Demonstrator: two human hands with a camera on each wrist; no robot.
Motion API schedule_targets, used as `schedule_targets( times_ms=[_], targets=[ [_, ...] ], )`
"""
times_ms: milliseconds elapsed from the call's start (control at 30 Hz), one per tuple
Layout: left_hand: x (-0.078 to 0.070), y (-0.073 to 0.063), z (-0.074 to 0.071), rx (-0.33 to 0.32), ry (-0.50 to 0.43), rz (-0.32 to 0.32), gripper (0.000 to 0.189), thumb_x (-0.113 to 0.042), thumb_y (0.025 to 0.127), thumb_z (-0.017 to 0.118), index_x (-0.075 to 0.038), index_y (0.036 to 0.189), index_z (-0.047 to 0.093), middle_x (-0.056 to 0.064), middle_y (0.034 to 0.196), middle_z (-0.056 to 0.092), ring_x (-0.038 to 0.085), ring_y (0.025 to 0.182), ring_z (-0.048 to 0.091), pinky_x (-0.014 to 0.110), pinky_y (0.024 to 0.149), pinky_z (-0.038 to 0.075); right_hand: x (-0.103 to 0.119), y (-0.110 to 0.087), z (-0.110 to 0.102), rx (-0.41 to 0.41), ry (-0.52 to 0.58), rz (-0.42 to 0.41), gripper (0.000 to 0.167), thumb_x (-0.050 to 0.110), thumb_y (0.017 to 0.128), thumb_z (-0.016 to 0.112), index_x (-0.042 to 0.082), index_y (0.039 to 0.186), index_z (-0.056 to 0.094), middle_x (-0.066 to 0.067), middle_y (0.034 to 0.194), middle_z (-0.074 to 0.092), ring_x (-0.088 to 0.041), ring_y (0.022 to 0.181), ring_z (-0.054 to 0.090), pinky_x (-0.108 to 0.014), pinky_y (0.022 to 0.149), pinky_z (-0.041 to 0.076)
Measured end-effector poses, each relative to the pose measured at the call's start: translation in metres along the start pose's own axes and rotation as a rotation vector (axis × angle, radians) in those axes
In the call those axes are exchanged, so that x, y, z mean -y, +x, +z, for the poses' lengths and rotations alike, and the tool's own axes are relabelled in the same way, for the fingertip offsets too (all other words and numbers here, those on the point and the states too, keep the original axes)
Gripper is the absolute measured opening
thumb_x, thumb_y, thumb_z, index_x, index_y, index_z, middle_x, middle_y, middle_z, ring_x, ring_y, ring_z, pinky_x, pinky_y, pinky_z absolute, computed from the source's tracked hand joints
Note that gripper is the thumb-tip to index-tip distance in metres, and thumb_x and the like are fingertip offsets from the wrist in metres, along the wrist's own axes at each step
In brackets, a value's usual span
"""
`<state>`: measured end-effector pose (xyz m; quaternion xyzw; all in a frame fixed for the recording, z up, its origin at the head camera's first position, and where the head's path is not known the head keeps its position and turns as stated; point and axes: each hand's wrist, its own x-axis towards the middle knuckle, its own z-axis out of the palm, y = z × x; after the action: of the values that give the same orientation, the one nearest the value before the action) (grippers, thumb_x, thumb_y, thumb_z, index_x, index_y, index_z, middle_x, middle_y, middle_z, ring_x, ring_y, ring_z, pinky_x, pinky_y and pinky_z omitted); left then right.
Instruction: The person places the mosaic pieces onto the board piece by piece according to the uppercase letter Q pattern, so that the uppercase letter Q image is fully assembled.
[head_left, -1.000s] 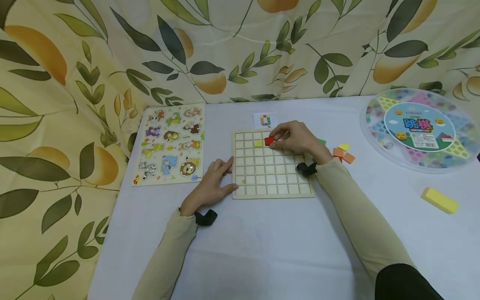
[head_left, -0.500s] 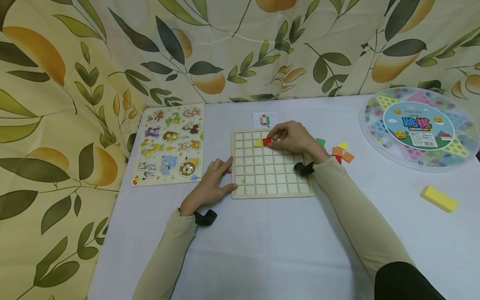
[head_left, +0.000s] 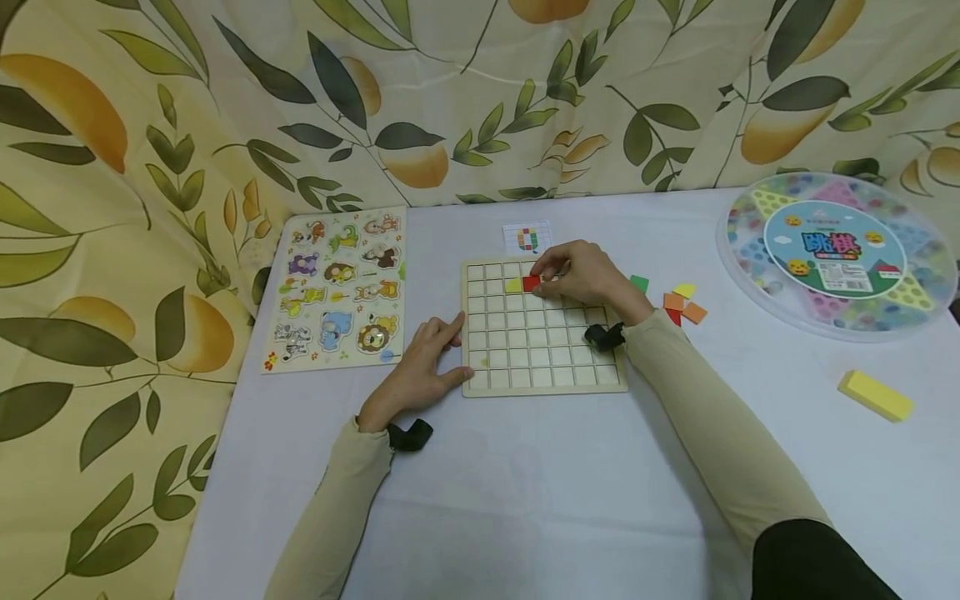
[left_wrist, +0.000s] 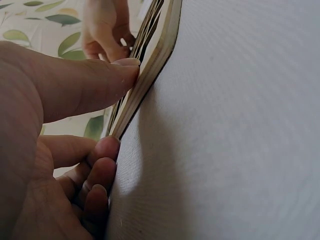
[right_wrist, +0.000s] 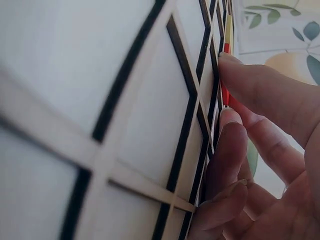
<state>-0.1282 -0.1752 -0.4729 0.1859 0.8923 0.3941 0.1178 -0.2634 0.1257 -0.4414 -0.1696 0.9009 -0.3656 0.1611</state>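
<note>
A square wooden grid board (head_left: 545, 390) lies on the white cloth. My left hand (head_left: 418, 372) rests at its left side, with thumb and forefinger spread apart along the edge; in the left wrist view the thumb (left_wrist: 95, 85) touches the rim. Over an upper row, my right hand (head_left: 587, 275) pinches a red square tile (head_left: 531, 284) between thumb and fingers. That tile sits right beside a yellow tile (head_left: 513, 286) lying in a cell. Seen from the right wrist, the red tile (right_wrist: 226, 75) appears edge-on, close against the grid.
Behind the board lies a small pattern card (head_left: 527, 238). Loose orange tiles (head_left: 673, 301), with red, yellow and green ones, lie to the right. Farther right are a round game box (head_left: 836, 250) and a yellow block (head_left: 876, 396). An animal puzzle board (head_left: 335, 287) lies left.
My right hand has shifted the red tile slightly left, up against the yellow tile. The left hand has stayed at the board's edge. The whole head view has drifted slightly.
</note>
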Motion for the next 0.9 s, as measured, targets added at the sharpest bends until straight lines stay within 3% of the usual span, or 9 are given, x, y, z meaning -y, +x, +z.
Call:
schedule_targets(
  times_ms=[267,467,700,900],
  targets=[
    [-0.001,0.000,0.000,-0.007,0.008,0.014,0.091,-0.016,0.094,0.081,-0.003,0.167,0.028,0.010,0.119,0.054,0.023,0.106,0.041,0.039,0.097,0.037,-0.006,-0.004,-0.006,0.019,0.057,-0.006,0.026,0.023,0.091,0.086,0.012,0.114,0.081,-0.009,0.105,0.074,-0.023,0.094,0.064,-0.035,0.086,0.046],
    [-0.002,0.001,0.002,-0.003,0.011,0.011,0.091,-0.016,0.095,0.081,-0.003,0.167,0.027,0.010,0.119,0.054,0.023,0.106,0.041,0.039,0.097,0.037,-0.017,-0.017,-0.021,-0.013,0.111,0.002,0.023,0.024,0.096,0.081,0.011,0.115,0.082,-0.009,0.114,0.078,-0.021,0.091,0.064,-0.030,0.080,0.049],
    [-0.003,0.001,0.002,0.008,0.014,-0.002,0.090,-0.018,0.096,0.080,-0.005,0.167,0.027,0.009,0.120,0.053,0.023,0.108,0.041,0.040,0.099,0.038,-0.030,-0.047,-0.057,-0.066,-0.029,0.061,0.025,0.027,0.100,0.076,0.011,0.118,0.081,-0.010,0.106,0.076,-0.024,0.087,0.063,-0.031,0.073,0.048],
    [-0.003,-0.001,0.001,0.013,0.019,-0.019,0.089,-0.018,0.097,0.079,-0.006,0.168,0.026,0.009,0.119,0.052,0.022,0.107,0.041,0.039,0.097,0.036,-0.052,-0.074,-0.088,-0.077,-0.121,0.111,0.027,0.022,0.100,0.074,0.008,0.123,0.078,-0.015,0.113,0.075,-0.028,0.092,0.065,-0.029,0.068,0.049]
  ],
)
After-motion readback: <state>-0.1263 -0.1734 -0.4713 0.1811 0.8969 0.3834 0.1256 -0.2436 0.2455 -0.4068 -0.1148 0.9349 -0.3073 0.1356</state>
